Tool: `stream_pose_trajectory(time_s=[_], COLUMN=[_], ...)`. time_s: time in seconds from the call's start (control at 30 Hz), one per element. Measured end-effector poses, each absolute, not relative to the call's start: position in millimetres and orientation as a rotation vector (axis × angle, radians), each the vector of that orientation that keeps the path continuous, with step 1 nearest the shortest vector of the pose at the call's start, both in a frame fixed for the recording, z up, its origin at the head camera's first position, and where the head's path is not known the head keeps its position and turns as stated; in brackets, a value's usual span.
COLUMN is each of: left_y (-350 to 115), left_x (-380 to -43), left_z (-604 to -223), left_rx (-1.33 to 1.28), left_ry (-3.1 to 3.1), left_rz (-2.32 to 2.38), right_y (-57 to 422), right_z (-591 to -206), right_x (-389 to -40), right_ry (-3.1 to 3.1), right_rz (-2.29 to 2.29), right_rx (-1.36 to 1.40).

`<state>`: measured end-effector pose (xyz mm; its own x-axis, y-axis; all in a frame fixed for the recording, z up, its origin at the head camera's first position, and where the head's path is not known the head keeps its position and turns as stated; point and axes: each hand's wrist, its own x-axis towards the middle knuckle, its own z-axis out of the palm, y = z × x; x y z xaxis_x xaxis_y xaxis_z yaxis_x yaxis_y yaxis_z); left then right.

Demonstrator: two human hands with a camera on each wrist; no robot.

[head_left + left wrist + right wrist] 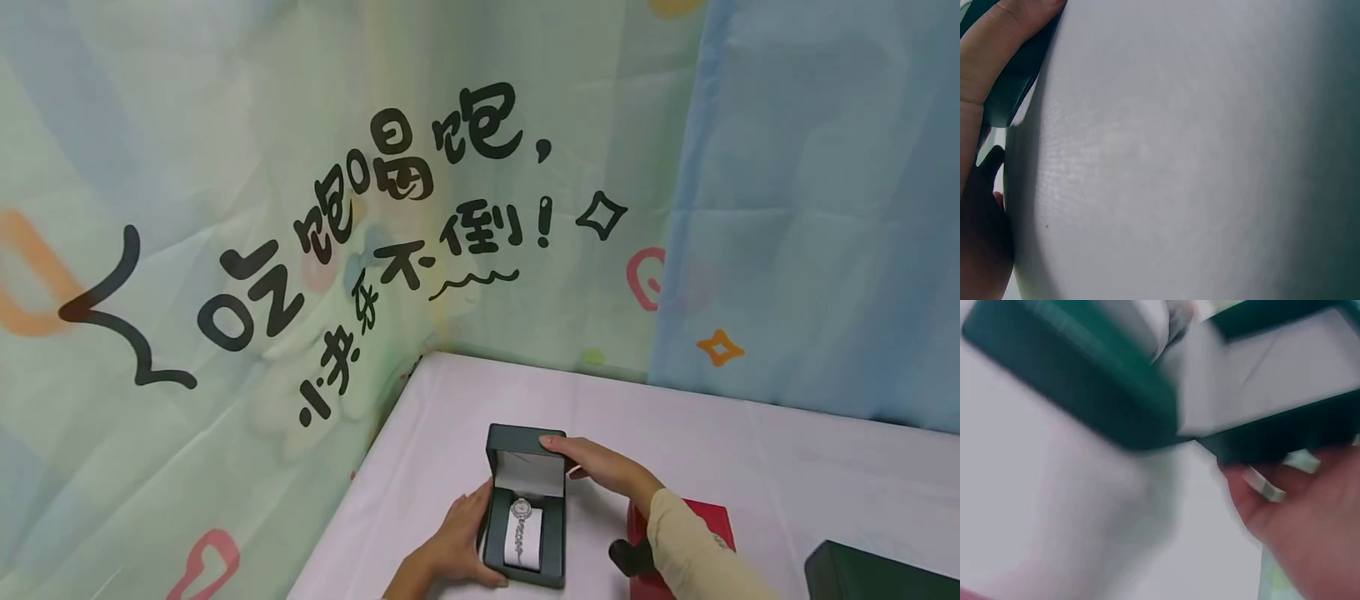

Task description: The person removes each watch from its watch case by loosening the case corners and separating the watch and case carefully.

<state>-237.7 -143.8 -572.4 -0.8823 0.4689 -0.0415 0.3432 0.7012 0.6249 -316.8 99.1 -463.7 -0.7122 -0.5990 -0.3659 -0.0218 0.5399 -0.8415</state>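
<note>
A dark green watch box [553, 542] stands on the white-covered table with its lid [517, 437] raised. Inside, a silver wristwatch [521, 510] is wrapped round a white cushion [533, 542]. My left hand [459, 537] grips the box along its left side, thumb by the near corner. At the lid's right edge, my right hand [603, 467] holds on with the thumb over the top. In the right wrist view, the fingers [1241, 494] sit against the edge of the lid, whose lining is pale. Mostly pale surface fills the left wrist view, with part of the left hand at its left edge.
Under the right forearm lies a red box-like item [712, 521], partly covered by the sleeve. A larger dark green box [877, 575] stands at the lower right. Printed cloth walls [300, 125] rise behind and left of the table [465, 392].
</note>
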Motion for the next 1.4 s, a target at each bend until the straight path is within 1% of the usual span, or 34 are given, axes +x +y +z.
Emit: stream_pose_trajectory(time_s=[0.07, 0.17, 0.4, 0.6, 0.83, 1.1, 1.23, 1.4], left_y=[-143, -142, -143, -144, -142, -126, -120, -118], left_x=[-238, -240, -237, -233, -221, -206, -203, -211], left_z=[-571, -569, -572, -562, -542, -546, -549, -549], left_rx=[0.655, 0.663, 0.623, 0.605, 0.471, 0.464, 0.508, 0.681], left_ry=[2.725, 2.746, 2.719, 2.699, 2.815, 2.952, 2.986, 2.994], left_rz=[0.930, 0.912, 0.908, 0.907, 1.190, 1.284, 1.201, 0.849], right_y=[100, 100, 98, 99, 100, 99, 99, 100], right_z=[-468, -469, -472, -474, -471, -474, -474, -472], right_x=[-318, -320, -319, -320, -320, -318, -318, -320], right_ry=[2.076, 2.045, 2.030, 2.031, 2.037, 2.040, 2.045, 2.051], right_rz=[-1.291, -1.329, -1.306, -1.293, -1.274, -1.268, -1.257, -1.247], right_rx=[-0.423, -0.399, -0.429, -0.426, -0.464, -0.453, -0.449, -0.460])
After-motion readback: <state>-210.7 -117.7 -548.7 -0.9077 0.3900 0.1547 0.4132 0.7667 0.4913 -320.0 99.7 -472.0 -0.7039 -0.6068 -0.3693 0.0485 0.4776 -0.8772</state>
